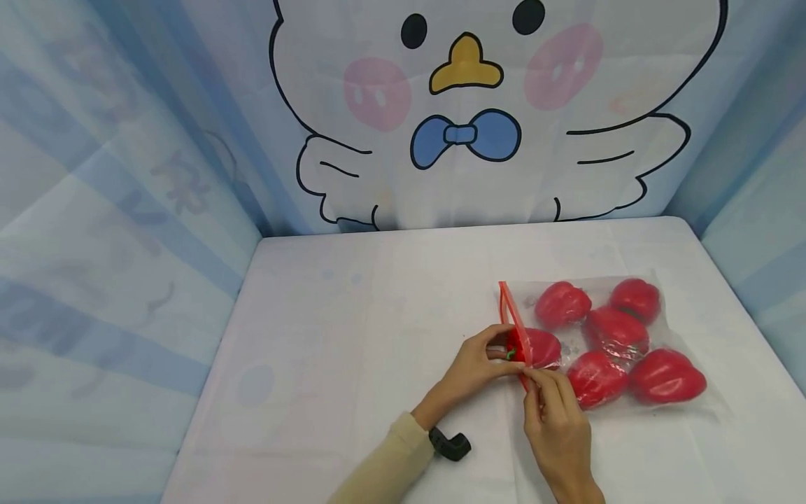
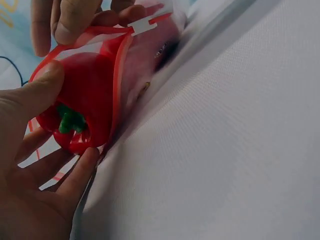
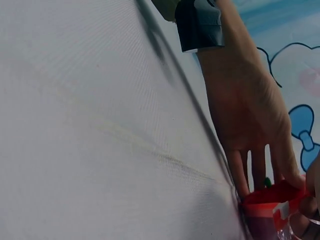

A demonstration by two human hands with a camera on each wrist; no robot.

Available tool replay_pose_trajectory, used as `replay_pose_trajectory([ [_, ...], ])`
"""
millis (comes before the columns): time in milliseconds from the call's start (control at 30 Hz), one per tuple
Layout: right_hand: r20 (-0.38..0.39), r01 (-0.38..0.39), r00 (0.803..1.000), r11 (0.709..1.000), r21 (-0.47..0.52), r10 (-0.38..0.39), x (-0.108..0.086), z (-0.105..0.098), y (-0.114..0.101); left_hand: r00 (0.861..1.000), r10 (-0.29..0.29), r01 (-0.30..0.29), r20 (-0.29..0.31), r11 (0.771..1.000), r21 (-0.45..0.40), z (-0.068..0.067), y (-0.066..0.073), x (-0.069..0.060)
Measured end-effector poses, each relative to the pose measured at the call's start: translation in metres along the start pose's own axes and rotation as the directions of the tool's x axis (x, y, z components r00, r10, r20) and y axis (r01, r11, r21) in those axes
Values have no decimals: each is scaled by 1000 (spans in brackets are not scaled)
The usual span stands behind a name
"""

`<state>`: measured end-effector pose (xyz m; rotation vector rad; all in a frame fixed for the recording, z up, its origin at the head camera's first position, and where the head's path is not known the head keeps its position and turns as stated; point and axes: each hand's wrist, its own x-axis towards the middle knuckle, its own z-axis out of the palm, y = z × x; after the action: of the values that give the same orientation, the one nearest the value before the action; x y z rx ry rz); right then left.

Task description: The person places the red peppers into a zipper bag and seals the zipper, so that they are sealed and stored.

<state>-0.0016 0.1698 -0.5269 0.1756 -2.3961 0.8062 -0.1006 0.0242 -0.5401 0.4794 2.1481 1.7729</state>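
Observation:
A clear zip bag (image 1: 560, 343) with a red-edged mouth lies on its side, its mouth facing left. Several red bell peppers fill it. One red bell pepper (image 2: 85, 90) with a green stem sits in the mouth, stem outward. My left hand (image 1: 475, 364) grips this pepper, thumb on one side and fingers on the other. With my right hand (image 1: 557, 427) I pinch the red edge (image 2: 120, 75) of the mouth on the near side. A white slider (image 2: 141, 26) shows on that edge. In the right wrist view my left hand (image 3: 250, 110) reaches into the mouth; my right hand is mostly cut off.
The bag lies on a white-covered table (image 1: 327, 336), toward its right side. A dark band (image 1: 450, 444) is on the left wrist. Behind the table hangs a curtain (image 1: 466, 189) with a cartoon bird; blue curtains (image 1: 113, 280) flank both sides.

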Motion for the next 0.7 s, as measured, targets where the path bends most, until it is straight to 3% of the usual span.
replay_pose_trajectory([
  [167,3,-7,1000,1000,5,7,0,-1,-1,999,18,-19,49,1000,19,5,1,9],
  [400,5,-12,1000,1000,14,11,-1,0,-2,997,34,-38,71,997,63,10,2,17],
  [700,-85,32,996,998,52,-27,1,3,-2,998,2,-7,67,997,81,18,2,31],
])
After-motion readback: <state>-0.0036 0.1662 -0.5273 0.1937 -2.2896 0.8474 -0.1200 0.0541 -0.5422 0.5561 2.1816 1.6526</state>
